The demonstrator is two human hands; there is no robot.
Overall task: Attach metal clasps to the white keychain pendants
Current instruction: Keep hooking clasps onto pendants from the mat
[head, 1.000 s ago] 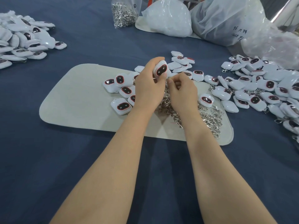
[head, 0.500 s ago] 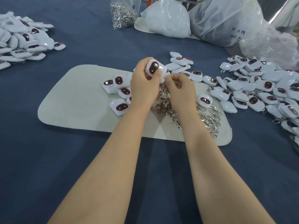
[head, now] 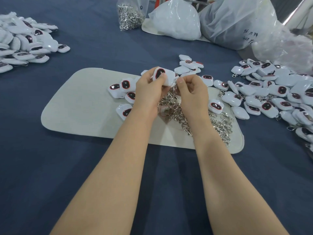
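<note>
Left hand: the left hand (head: 149, 87) is raised just above the mat, its fingers curled round a white pendant (head: 163, 76), with the thumb lying across the pendant's dark, red-rimmed face.
Right hand: the right hand (head: 193, 92) has its fingers curled in, with thumb and forefinger pinched together at the pendant's right corner. There they grip a metal clasp (head: 176, 89), which hangs down from the pinch.
Held pendant: it sits between the two hands, face towards the camera and tilted. It is lifted off the mat and is directly above the near end of the clasp heap.
Clasp heap: loose silver clasps (head: 220, 126) lie tangled on the right part of the mat, running from under the hands out to its right edge.
Mat: a pale rounded mat (head: 81, 106) lies flat on the blue-covered counter (head: 67, 167).
Pendants on the mat: a small cluster (head: 125, 85) lies just left of the left hand, most of them face up.
Right pile: many pendants (head: 279, 94) are spread over the counter beside the mat's right end, some with clasps showing.
Far-left pile: another heap of pendants (head: 23, 43) lies well apart from the mat.
Back of counter: a clear bag of clasps (head: 130, 16) stands beside a white sack (head: 176, 19) and a large clear plastic bag (head: 237, 22).
</note>
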